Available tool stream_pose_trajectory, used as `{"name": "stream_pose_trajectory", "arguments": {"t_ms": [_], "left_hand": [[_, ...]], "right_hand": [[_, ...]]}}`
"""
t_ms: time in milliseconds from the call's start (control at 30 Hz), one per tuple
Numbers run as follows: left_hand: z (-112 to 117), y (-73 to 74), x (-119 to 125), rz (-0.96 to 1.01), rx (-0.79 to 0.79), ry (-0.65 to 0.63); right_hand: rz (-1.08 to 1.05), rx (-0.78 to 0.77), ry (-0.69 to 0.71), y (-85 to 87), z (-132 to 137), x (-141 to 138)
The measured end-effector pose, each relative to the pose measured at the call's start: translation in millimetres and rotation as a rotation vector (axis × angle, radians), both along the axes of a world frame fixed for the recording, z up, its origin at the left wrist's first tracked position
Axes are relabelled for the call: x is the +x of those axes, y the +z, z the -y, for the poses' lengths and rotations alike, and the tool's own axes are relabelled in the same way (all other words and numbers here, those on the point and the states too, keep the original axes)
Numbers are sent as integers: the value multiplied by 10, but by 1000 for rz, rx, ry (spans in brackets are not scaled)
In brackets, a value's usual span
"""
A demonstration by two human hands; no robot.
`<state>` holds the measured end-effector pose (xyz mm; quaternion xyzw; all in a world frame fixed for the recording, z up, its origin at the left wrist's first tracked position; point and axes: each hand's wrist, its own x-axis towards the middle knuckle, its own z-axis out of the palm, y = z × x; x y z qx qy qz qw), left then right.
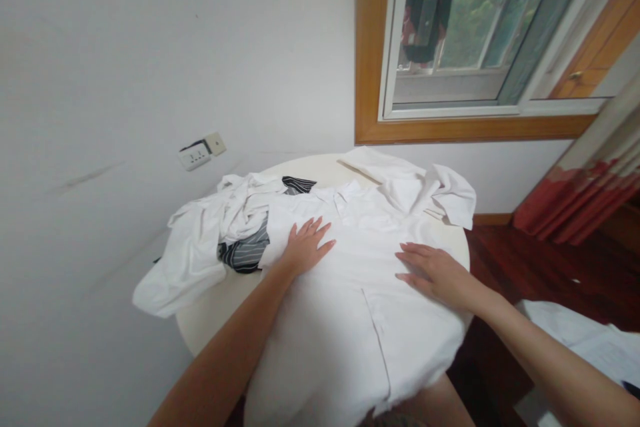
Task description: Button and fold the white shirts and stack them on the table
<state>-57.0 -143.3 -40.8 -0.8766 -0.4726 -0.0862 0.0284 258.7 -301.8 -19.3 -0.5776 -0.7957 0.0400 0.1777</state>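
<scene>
A white shirt (345,273) lies spread over a round cream table (213,320), its lower part hanging over the near edge. My left hand (307,247) rests flat on the shirt's left side with the fingers apart. On the right side, my right hand (430,270) presses on the cloth, fingers stretched out toward the middle. One white sleeve (450,193) lies bunched at the table's far right. Beside my left hand is a heap of crumpled white clothing (200,247), with a black-and-white striped cloth (247,250) partly under it and the shirt.
Behind the table stands a white wall with a socket (195,156). A wood-framed window (367,80) is at the upper right, near a red and cream curtain (565,193). White cloth or paper (575,323) lies low at the right, above the dark red floor (520,260).
</scene>
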Motion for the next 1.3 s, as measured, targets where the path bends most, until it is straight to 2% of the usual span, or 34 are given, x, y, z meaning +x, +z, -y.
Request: {"name": "stream_pose_trajectory", "arguments": {"t_ms": [100, 200, 300, 400, 533, 600, 667, 833, 1000, 1067, 1167, 1233, 1300], "left_hand": [[4, -2, 5, 0, -9, -3], [7, 1, 7, -2, -16, -3], [7, 1, 4, 1, -7, 0], [5, -1, -3, 7, -1, -6], [11, 5, -11, 19, -3, -11], [21, 14, -8, 26, -8, -9], [31, 22, -3, 32, -13, -10], [25, 21, -4, 31, -22, -11], [16, 22, -6, 28, -29, -8], [21, 27, -4, 31, -27, -11], [23, 23, -4, 35, -21, -14], [18, 13, -6, 37, -11, -15], [12, 3, -9, 36, 1, -16]], "right_hand": [[-45, -13, -91, 344, -419, 235], [65, 153, -316, 689, -991, 565], [243, 198, -548, 904, -1512, 901], [329, 97, -736, 941, -1853, 1154], [282, -124, -834, 875, -2039, 1324], [220, -132, -860, 885, -2038, 1362], [151, -52, -878, 943, -1980, 1387], [83, 273, -780, 1235, -1687, 1389], [103, 408, -617, 1606, -1409, 1228], [92, 376, -502, 1727, -1333, 1087], [52, 181, -316, 1782, -1257, 764], [-10, 46, -203, 1701, -1221, 476], [-122, -92, -111, 1533, -1188, 153]]}}
